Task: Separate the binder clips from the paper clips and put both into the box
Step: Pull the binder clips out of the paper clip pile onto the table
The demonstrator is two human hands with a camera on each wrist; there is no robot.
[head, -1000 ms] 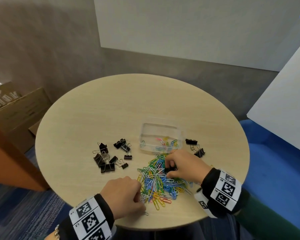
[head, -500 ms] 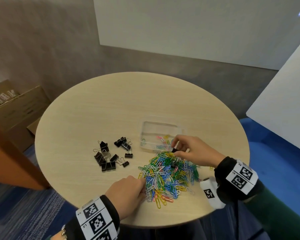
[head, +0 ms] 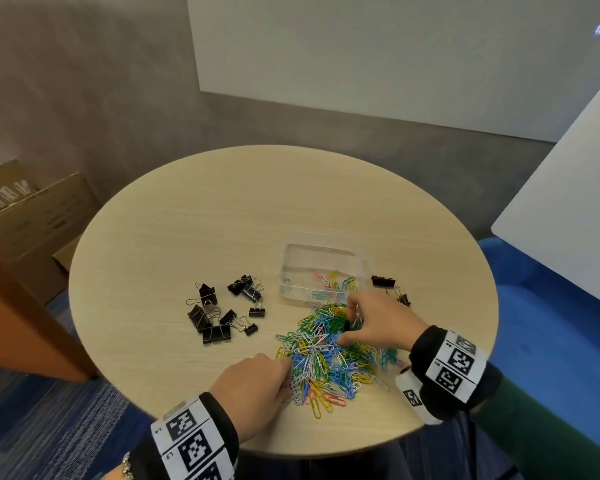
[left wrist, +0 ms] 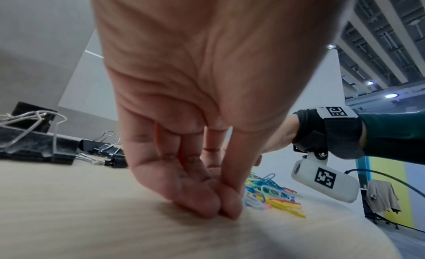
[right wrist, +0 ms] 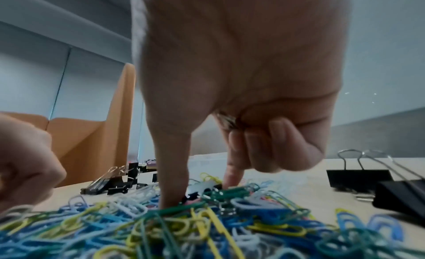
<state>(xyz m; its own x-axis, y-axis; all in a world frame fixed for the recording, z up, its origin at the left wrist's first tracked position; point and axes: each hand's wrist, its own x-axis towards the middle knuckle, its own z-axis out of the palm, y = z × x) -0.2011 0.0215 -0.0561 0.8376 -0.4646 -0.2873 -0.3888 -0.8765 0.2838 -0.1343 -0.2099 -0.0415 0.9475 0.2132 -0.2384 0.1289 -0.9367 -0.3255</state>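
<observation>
Binder clips [head: 219,315] are seen from the head view gathered in a black group on the tabletop [head: 194,216] left of the clear box [head: 321,252], with two more [head: 390,287] to its right; the mixed paper clips [head: 326,355] lie heaped in front of the box, a few already inside. The right hand [head: 378,323] is set on the heap's far edge around something black, probably a buried binder clip, so the sorting step is judged under way.

From the left wrist, the left hand [left wrist: 195,117] is shown with fingers [left wrist: 200,204] bunched tip to tip on the tabletop beside the heap; whether a clip is pinched cannot be told.

From the right wrist, thumb and forefinger are dug into the heap astride a black clip [right wrist: 202,189], the other fingers [right wrist: 271,144] curled; a firm pinch and a clean lift free of tangled wire are called for next
</observation>
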